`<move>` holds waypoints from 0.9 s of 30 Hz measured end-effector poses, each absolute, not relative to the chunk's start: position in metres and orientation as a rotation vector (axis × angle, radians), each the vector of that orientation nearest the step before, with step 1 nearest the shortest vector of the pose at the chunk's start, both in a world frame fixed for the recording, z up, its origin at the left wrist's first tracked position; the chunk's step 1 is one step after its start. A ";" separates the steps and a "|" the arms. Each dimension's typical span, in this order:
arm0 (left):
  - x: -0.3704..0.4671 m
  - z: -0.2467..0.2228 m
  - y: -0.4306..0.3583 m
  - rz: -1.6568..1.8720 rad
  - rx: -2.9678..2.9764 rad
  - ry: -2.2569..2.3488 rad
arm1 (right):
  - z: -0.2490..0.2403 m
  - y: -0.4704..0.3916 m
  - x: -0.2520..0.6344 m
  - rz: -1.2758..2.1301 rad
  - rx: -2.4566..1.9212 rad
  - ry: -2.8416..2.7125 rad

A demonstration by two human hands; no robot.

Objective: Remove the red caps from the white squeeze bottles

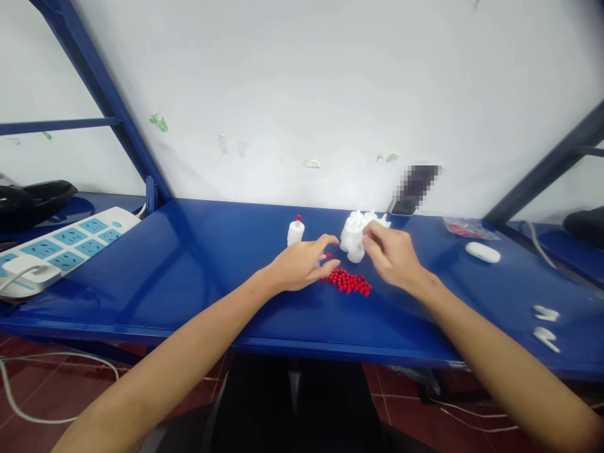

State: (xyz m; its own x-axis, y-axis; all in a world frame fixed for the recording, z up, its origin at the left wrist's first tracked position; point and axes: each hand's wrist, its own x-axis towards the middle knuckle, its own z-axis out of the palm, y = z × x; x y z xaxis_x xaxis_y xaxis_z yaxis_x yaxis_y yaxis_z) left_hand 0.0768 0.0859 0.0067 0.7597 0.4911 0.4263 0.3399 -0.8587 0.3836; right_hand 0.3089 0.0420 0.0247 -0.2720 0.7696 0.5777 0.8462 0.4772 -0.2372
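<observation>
My left hand point(306, 263) is over the blue table with thumb and forefinger spread apart. Between them shows a red tip point(327, 256) on a small white piece, mostly hidden by the hand; no grip on it is visible. Just behind this hand stands a white dropper bottle point(296, 233) with a red cap. My right hand point(392, 253) has its fingers curled together at the edge of a cluster of white bottles point(365, 220) with bare nozzles. Its fingertips appear to pinch the nearest white bottle point(355, 253), slightly blurred. Small red caps point(349, 282) lie in a loose pile between the hands.
A phone point(415, 189) leans on the wall. On the right are a clear bag of red pieces point(467, 229), a white earphone case point(482, 252) and two white earphones point(546, 338). A power strip point(70, 242) lies at the left. Blue frame posts point(117, 119) flank the table.
</observation>
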 end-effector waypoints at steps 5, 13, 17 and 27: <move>0.074 0.007 0.088 0.783 2.750 0.537 | 0.032 0.048 0.313 -0.270 -1.767 -2.035; 0.076 0.007 0.086 0.825 2.742 0.450 | 0.031 0.050 0.308 -0.269 -2.006 -2.003; 0.079 0.005 0.087 0.839 2.787 0.460 | 0.031 0.044 0.308 -0.156 -1.695 -2.084; 0.082 0.004 0.087 0.845 2.878 0.412 | 0.015 0.037 0.290 0.130 -1.015 -2.376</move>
State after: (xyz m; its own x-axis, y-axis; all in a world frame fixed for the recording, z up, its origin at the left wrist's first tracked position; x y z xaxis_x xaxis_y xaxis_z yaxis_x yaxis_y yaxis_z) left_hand 0.0817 0.0871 0.0036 0.8079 0.2898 0.5132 0.2261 -0.9565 0.1841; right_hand 0.2899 0.0373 0.0152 -0.5650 0.6933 0.4472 0.6402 0.7104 -0.2924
